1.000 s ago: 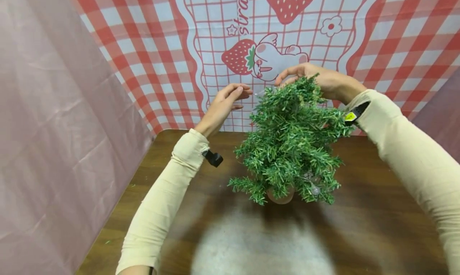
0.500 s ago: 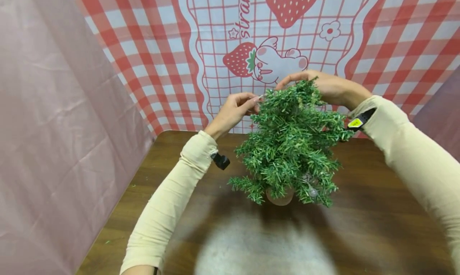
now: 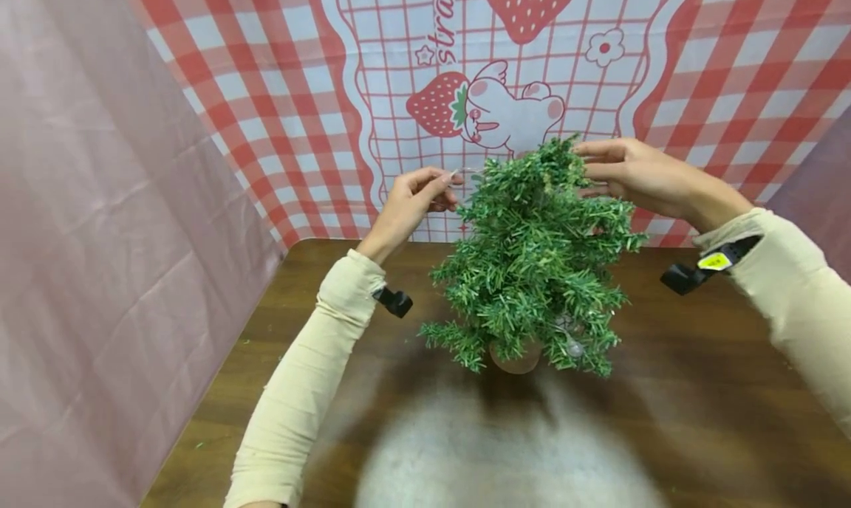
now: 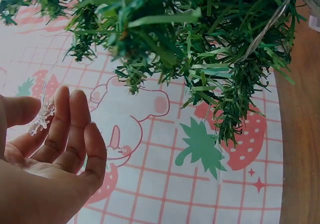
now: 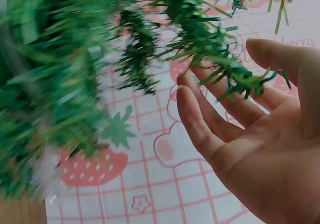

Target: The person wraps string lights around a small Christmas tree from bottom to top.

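Note:
A small artificial Christmas tree (image 3: pixel 532 264) stands upright on the table, its round base (image 3: pixel 515 357) partly showing below the branches. Left of the treetop, my left hand (image 3: pixel 408 205) pinches a clear snowflake light (image 4: pixel 42 120) between thumb and fingers. From the snowflake a thin clear wire (image 4: pixel 46 81) runs up to the tree. On the tree's other side is my right hand (image 3: pixel 654 176), fingers extended behind the upper branches and holding nothing. In the right wrist view a branch tip (image 5: pixel 245 81) hangs in front of its palm. A clear ornament (image 3: pixel 575 348) sits low on the tree's right.
Behind the wooden table (image 3: pixel 346 331) hangs a red and white checked cloth (image 3: pixel 266 87) with strawberry prints. A pink curtain (image 3: pixel 126 235) borders the left side. Tiny green bits lie near the table's left edge.
My right hand has drawn back to the right from behind the treetop, its fingers straighter. My left hand moved in to the treetop, then slightly back left, now with the snowflake light pinched.

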Demonstrator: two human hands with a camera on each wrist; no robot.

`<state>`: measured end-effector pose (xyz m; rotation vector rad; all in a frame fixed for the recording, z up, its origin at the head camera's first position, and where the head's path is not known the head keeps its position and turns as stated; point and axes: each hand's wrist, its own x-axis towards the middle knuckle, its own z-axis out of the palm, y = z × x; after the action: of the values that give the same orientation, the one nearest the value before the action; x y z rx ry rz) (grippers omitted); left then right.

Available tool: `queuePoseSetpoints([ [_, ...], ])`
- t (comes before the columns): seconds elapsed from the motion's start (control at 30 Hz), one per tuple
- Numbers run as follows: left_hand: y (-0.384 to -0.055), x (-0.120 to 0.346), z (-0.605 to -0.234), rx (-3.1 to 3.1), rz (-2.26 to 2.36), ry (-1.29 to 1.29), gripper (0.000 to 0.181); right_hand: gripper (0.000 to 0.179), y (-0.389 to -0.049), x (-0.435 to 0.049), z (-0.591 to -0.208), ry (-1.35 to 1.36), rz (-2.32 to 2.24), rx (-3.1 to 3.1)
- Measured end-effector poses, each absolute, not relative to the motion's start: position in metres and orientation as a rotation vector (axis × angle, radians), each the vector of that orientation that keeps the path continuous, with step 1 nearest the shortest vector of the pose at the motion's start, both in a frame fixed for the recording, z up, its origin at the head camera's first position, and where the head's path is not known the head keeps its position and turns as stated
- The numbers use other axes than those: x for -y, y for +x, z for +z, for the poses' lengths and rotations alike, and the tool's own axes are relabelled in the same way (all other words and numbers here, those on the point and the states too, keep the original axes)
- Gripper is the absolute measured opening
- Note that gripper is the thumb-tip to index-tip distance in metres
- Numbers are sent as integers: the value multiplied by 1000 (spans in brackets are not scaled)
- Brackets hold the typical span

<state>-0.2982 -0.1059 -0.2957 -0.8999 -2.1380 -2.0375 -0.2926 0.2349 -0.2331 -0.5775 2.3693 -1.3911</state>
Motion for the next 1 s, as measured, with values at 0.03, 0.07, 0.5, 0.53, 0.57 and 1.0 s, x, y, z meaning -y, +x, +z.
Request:
queuePoseSetpoints([
  [0.03, -297, 107, -296, 2134, -2035, -889, 31, 65, -289, -238, -236, -586, -1389, -2405],
  [0.07, -296, 109, -296, 2131, -2033, -874, 31, 62, -285, -240, -239, -594, -1388, -2436],
  [0.5, -266, 119, -308, 2019, -1983, -773, 29, 36, -206, -265, -260, -722, -1346, -2925],
  [0.53, -262, 119, -309, 2008, -1969, -768, 28, 35, -201, -263, -260, -719, -1373, -2946],
  [0.57, -258, 119, -310, 1997, -1951, -762, 27, 35, -196, -261, -262, -730, -1392, -2972],
  [1.0, -218, 111, -320, 1843, -1889, -695, 22, 34, -139, -196, -260, -1100, -1641, -3434],
])
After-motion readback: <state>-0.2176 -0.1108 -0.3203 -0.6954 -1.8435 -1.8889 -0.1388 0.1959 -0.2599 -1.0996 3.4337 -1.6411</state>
